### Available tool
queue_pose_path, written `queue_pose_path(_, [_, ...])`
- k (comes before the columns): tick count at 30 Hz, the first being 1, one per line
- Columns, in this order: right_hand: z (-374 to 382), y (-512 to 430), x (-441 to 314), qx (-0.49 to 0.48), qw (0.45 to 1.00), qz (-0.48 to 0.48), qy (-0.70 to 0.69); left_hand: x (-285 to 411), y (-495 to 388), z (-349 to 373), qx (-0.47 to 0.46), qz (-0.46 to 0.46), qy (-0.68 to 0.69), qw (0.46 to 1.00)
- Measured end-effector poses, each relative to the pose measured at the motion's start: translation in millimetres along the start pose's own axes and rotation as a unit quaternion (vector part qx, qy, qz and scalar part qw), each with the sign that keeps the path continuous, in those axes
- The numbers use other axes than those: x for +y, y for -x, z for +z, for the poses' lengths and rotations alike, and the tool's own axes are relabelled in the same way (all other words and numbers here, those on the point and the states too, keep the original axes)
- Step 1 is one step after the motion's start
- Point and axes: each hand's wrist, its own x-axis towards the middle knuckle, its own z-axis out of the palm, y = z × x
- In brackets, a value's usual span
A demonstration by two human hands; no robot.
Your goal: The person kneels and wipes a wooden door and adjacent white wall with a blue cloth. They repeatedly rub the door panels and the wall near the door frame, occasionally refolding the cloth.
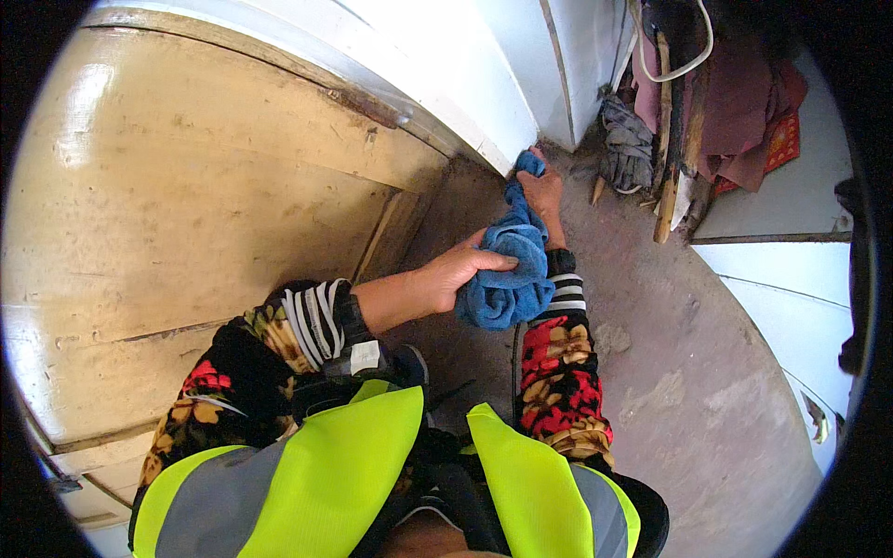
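A blue cloth (506, 279) hangs bunched between my two hands, in the middle of the view. My left hand (460, 272) grips its thick, gathered part, with the thumb lying across the folds. Farther out, my right hand (544, 192) is closed around the narrower end of the cloth, close to the lower corner of a white panel (488, 118). Part of the right hand's fingers is hidden behind the cloth. Whether the cloth touches the panel I cannot tell.
A worn yellow wooden cabinet (209, 174) stands at left. At upper right, a grey rag bundle (626, 146), wooden sticks (668, 202) and reddish-brown sheets (739, 111) lean together, below a white cable (673, 73). A white cabinet (781, 272) borders the stained floor (670, 390) at right.
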Motion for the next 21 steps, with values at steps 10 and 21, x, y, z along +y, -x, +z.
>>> queue_pose_path(10, [0.4,-4.1,6.8,-0.005,1.0,-0.005,0.018,0.2,-2.4,-0.1,-0.034,0.027,0.022,0.999])
queue_pose_path(21, [-3.2,-4.6,1.0,-0.011,1.0,-0.016,0.017,3.4,0.3,2.3,-0.022,0.019,0.006,1.0])
